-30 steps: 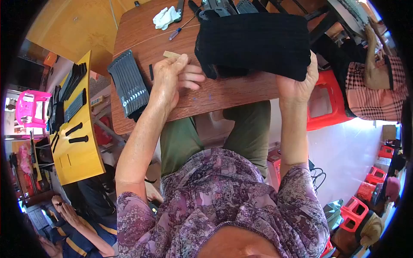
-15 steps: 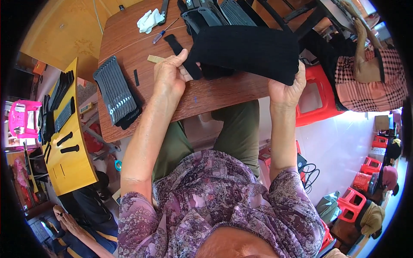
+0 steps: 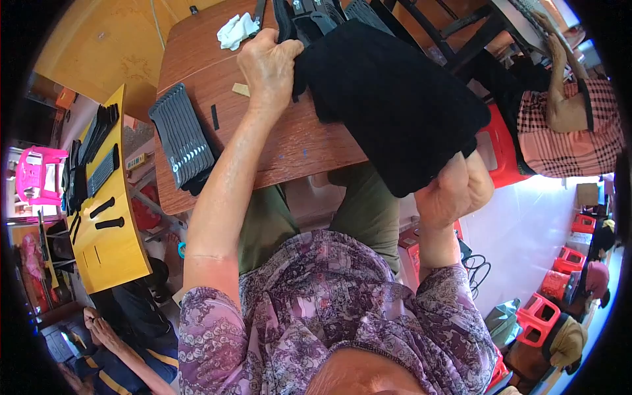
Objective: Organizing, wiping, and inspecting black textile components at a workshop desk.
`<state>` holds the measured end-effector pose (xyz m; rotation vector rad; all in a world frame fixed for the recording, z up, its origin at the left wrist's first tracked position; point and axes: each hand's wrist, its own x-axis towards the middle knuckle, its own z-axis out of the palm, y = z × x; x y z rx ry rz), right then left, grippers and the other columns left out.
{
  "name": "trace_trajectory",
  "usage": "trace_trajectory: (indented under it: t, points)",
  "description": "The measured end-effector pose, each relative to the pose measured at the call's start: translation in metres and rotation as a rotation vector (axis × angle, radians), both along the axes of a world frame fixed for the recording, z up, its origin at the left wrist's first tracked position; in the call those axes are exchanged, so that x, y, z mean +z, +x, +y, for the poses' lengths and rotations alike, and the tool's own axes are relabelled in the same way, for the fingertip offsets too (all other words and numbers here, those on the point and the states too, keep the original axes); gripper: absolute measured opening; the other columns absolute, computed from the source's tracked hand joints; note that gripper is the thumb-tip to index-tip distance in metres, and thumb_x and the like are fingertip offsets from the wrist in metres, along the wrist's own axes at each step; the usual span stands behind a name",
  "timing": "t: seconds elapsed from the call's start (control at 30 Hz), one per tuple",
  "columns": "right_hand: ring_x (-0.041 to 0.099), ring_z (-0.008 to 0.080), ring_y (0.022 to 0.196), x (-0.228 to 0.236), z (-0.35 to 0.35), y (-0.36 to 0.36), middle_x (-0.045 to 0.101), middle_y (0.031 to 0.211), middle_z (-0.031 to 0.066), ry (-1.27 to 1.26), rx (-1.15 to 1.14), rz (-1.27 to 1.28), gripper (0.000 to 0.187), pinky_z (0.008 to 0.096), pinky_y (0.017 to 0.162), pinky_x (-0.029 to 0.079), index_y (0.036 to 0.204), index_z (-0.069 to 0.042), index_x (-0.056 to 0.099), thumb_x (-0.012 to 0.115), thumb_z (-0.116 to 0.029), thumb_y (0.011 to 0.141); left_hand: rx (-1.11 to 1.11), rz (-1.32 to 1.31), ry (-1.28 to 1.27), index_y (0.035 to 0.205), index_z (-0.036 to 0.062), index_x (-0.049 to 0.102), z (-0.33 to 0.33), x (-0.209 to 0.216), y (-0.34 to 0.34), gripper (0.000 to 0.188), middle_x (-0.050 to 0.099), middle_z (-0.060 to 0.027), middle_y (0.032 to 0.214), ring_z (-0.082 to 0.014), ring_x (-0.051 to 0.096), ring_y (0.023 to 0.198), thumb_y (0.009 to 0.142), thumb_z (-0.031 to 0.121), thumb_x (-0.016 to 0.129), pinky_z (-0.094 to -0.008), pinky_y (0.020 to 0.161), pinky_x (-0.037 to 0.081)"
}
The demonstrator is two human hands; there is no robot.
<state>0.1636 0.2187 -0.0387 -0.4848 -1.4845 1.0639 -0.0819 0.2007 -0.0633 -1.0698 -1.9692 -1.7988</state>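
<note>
While the right hand (image 3: 456, 191) holds the low right corner of a big black cloth (image 3: 401, 99), the left hand (image 3: 270, 62) is curled tight and pinches the cloth at its upper left end, though its fingertips are hard to see. The cloth slants down to the right, partly over the brown desk (image 3: 316, 141) and partly past its near edge. Left of the left arm are a small tan block (image 3: 241, 89), a short black strip (image 3: 214, 117) and a neat gray stack (image 3: 182, 141). A crumpled white rag (image 3: 236, 31) lies farther back.
</note>
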Motion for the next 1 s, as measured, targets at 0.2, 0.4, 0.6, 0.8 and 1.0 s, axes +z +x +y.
trace_trajectory:
  t: [0.2, 0.4, 0.6, 0.8, 1.0]
  points:
    - [0.061, 0.0208, 0.083, -0.011, 0.008, 0.008, 0.064, 0.094, 0.0129, 0.219, -0.094, -0.158, 0.025, 0.0302, 0.077, 0.046, 0.103, 0.002, 0.061, 0.051, -0.008, 0.083, -0.033, 0.007, -0.021, 0.051, -0.0019, 0.051, 0.018, 0.005, -0.020, 0.022, 0.046, -0.0092, 0.044, -0.0161, 0.042, 0.045, 0.057, 0.012, 0.067, -0.0338, 0.046, 0.038]
    - [0.059, 0.0221, 0.082, -0.022, 0.060, 0.017, 0.062, 0.088, 0.0080, 0.450, -0.607, -0.057, 0.018, 0.0374, 0.080, 0.046, 0.089, 0.000, 0.059, 0.054, -0.016, 0.083, 0.212, -0.171, -0.235, 0.066, -0.0003, 0.063, -0.033, -0.035, -0.128, 0.022, 0.060, -0.0122, 0.059, -0.0209, 0.056, 0.055, 0.062, 0.020, 0.070, -0.0370, 0.052, 0.041]
    - [0.060, 0.0193, 0.084, -0.002, 0.066, -0.005, 0.063, 0.088, 0.0075, -0.431, 0.411, 0.701, 0.018, 0.0343, 0.080, 0.047, 0.091, -0.001, 0.060, 0.058, -0.014, 0.079, 0.091, 0.078, -0.769, 0.069, -0.0030, 0.062, 0.000, -0.009, -0.090, 0.031, 0.060, -0.0222, 0.067, -0.0341, 0.061, 0.068, 0.067, 0.027, 0.069, -0.0417, 0.063, 0.044]
    - [0.061, 0.0214, 0.082, -0.008, 0.076, -0.002, 0.065, 0.090, 0.0084, -0.651, 0.607, 0.841, 0.017, 0.0352, 0.081, 0.047, 0.088, -0.002, 0.061, 0.058, -0.016, 0.079, 0.081, 0.268, -0.959, 0.072, -0.0026, 0.060, 0.002, -0.033, -0.105, 0.045, 0.060, -0.0255, 0.077, -0.0403, 0.059, 0.079, 0.074, 0.042, 0.062, -0.0468, 0.067, 0.044]
    - [0.061, 0.0146, 0.072, 0.003, 0.067, -0.003, 0.064, 0.080, 0.0056, -0.557, 0.640, 0.736, 0.010, 0.0269, 0.070, 0.049, 0.081, 0.000, 0.061, 0.057, -0.009, 0.078, 0.142, 0.377, -0.944, 0.090, 0.0032, 0.062, -0.009, -0.017, -0.074, 0.040, 0.061, -0.0237, 0.084, -0.0403, 0.058, 0.082, 0.080, 0.041, 0.056, -0.0457, 0.068, 0.044]
